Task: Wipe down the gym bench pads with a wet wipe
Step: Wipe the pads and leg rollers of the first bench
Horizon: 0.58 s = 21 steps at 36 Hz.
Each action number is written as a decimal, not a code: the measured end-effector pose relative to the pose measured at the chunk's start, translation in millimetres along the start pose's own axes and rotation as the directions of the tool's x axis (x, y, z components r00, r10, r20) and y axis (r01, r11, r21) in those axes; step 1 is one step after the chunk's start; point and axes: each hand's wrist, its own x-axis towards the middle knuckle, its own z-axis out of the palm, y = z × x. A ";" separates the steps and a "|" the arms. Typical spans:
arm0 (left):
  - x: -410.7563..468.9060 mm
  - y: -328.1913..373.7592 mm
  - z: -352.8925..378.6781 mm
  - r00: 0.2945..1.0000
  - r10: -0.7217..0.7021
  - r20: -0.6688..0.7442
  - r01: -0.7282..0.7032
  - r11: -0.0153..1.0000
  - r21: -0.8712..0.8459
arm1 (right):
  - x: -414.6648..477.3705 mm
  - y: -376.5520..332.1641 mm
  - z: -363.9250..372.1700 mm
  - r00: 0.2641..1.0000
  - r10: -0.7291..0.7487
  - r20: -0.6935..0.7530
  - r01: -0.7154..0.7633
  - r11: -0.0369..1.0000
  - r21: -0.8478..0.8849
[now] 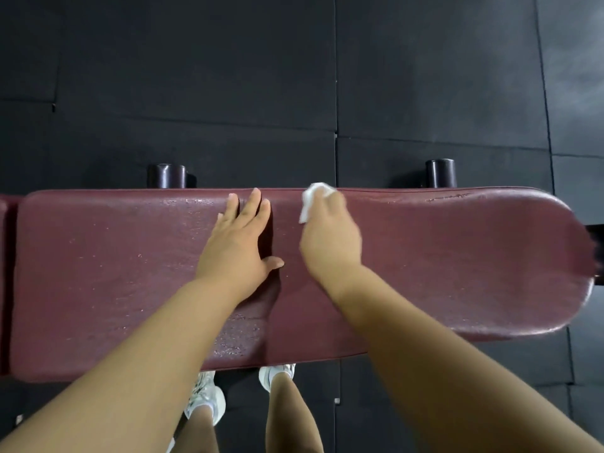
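Your white wet wipe [315,199] is bunched at the far edge of the maroon padded surface [457,256], near its middle. The fingers of your right hand [330,237] are grasping it, though that hand is blurred. The surface is glossy and speckled with wet marks, mostly left of centre, and its right end is rounded. Your left hand [240,243] lies flat just beside the right, fingers released and straight. Black floor mats [228,76] lie beyond, and your white shoes [206,397] stand at the near edge.
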 end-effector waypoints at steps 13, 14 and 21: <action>-65.6 -85.6 -22.5 0.999 -0.043 0.016 0.040 0.990 0.133 | -16.2 11.3 -1.4 0.970 0.214 -0.112 -0.226 0.968 -0.111; -65.3 -86.9 -21.5 0.998 -0.049 0.026 0.045 0.989 0.139 | -19.8 -0.8 3.9 0.952 0.276 -0.130 -0.288 0.953 -0.089; -59.3 -98.0 -16.1 0.999 -0.010 0.035 0.006 0.992 0.123 | -59.6 -64.5 50.0 0.945 -0.323 0.039 0.325 0.944 -0.060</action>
